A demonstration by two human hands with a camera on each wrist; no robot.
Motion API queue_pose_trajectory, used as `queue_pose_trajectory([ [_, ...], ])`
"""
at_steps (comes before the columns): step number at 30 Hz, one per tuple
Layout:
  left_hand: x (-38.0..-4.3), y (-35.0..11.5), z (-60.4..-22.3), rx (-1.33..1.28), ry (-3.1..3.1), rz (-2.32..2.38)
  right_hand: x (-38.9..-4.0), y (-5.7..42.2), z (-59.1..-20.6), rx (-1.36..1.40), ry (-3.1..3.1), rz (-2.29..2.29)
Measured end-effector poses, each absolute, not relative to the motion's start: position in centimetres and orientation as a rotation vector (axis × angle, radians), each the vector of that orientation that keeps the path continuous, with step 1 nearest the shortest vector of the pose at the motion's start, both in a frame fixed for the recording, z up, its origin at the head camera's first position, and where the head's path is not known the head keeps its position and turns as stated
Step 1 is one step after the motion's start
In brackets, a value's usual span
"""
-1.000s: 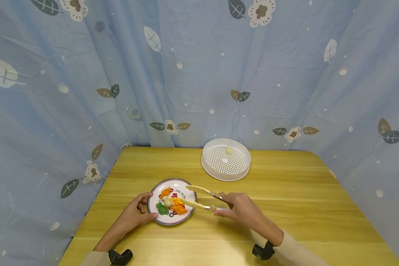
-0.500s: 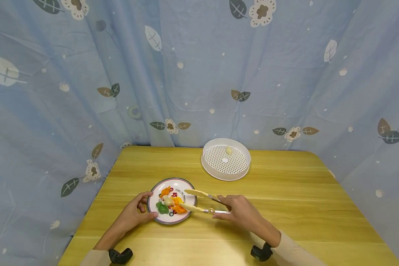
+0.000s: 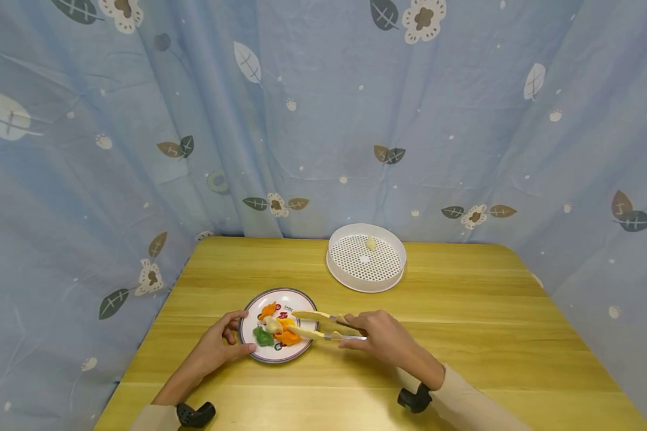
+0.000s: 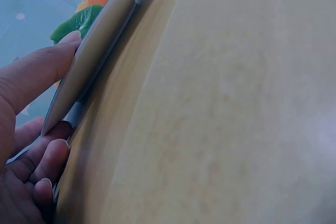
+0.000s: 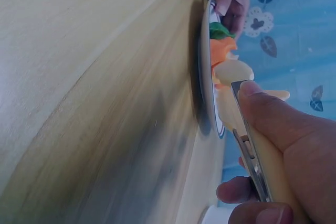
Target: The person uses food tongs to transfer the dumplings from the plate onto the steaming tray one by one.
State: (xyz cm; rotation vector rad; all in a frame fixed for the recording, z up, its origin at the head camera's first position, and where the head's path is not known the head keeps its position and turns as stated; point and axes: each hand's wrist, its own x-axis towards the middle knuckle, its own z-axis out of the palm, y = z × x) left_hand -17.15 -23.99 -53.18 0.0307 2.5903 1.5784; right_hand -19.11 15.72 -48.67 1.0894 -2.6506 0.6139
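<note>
- My left hand pinches the plate at its rim.
- My right hand grips tongs, tips apart near the plate's orange pieces.
- A crooked squeeze could shove the pale piece aside.

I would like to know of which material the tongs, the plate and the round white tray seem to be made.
Tongs: pale yellow, matte arms, probably plastic or silicone; the shiny silver strips suggest metal.
Plate: smooth white with printed lettering and a banded rim, likely glazed ceramic, though melamine could look alike.
Round white tray: matte wall and regularly perforated floor, probably moulded plastic.
</note>
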Motion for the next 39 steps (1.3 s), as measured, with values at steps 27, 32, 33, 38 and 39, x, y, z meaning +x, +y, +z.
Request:
queue_pose_trajectory([
  [27, -17.2, -24.0, -53.1, 0.038, 2.602, 1.573, -19.6, 15.7, -48.7, 1.057, -2.628, 0.678],
  [32, -17.2, -24.0, -53.1, 0.042, 2.607, 1.571, -19.8, 15.9, -48.6, 1.026, -2.615, 0.683],
  [33, -17.2, -24.0, -53.1, 0.04, 2.605, 1.571, -19.8, 15.9, -48.6, 1.024, -2.61, 0.683],
  [38, -17.0, -23.9, -53.0, 0.034, 2.602, 1.573, -19.9, 16.2, -48.3, 1.038, -2.575, 0.688],
  [39, -17.0, -23.9, -53.0, 0.035, 2.601, 1.576, -19.9, 16.3, -48.2, 1.039, -2.57, 0.695],
])
